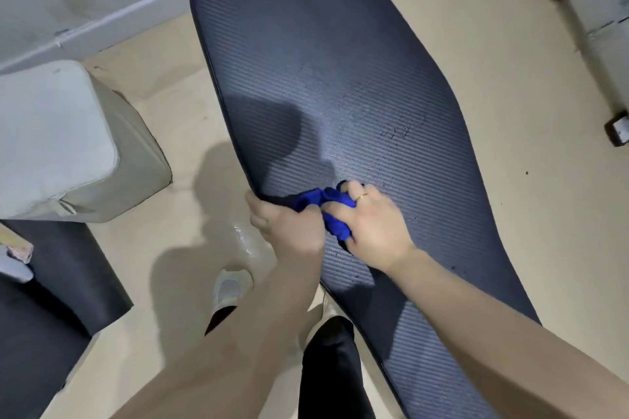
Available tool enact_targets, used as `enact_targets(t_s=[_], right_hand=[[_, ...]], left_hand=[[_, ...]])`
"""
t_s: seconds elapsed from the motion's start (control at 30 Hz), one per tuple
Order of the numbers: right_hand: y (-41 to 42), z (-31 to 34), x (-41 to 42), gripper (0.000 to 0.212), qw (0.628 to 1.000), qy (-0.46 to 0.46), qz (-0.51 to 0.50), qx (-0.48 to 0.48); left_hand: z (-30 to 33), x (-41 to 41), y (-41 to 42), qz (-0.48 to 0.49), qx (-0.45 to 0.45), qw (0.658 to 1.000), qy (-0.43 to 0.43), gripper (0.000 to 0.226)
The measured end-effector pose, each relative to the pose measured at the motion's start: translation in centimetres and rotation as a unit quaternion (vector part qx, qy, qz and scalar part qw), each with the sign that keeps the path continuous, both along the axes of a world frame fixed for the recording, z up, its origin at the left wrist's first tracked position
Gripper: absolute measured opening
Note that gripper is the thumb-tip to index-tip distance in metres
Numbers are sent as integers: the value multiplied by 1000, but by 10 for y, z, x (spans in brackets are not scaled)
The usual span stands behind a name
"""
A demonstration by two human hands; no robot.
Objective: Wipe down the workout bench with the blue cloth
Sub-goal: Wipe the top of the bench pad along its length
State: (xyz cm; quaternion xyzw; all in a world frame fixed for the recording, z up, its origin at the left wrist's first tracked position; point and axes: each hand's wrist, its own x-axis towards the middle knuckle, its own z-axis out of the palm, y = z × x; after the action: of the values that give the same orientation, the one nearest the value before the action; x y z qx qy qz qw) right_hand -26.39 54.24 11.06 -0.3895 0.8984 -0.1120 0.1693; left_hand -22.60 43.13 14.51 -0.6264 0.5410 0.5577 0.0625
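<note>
Bench (323, 54): dark ribbed padding, rounded edges. Right hand (377, 224) grips bunched blue cloth (328, 206) against pad. Left hand (289, 226) curled round bench edge.

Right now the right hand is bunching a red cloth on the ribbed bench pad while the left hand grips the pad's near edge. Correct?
Not quite: the cloth is blue, not red, as the head view shows. The rest holds: the right hand bunches it on the ribbed bench pad while the left hand grips the pad's near edge.

Both hands (335, 219) curled, nearly touching
</note>
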Motion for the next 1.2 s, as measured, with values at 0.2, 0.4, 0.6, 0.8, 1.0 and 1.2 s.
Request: enact_targets(t_s=[0.2, 0.4, 0.6, 0.8, 1.0, 1.2], right_hand=[[-17, -11, -105, 38, 972, 109, -208, 8], [14, -12, -84, 29, 988, 83, -130, -16], [36, -17, -101, 25, 996, 53, -53, -42], [22, -18, -119, 29, 966, 66, -250, -29], [52, -13, -85, 30, 995, 12, -92, -43], [39, -24, -158, 39, 955, 85, -283, -24]], left_hand=[[-10, -35, 18, -3, -2, 995, -98, 102], [-27, -45, 30, -32, -23, 989, -143, 136], [-40, -55, 39, -63, -84, 973, -206, 148], [-45, -56, 39, -60, -102, 968, -220, 147], [-41, -60, 40, -55, -96, 967, -229, 149], [-47, -59, 42, -49, -104, 966, -231, 147]])
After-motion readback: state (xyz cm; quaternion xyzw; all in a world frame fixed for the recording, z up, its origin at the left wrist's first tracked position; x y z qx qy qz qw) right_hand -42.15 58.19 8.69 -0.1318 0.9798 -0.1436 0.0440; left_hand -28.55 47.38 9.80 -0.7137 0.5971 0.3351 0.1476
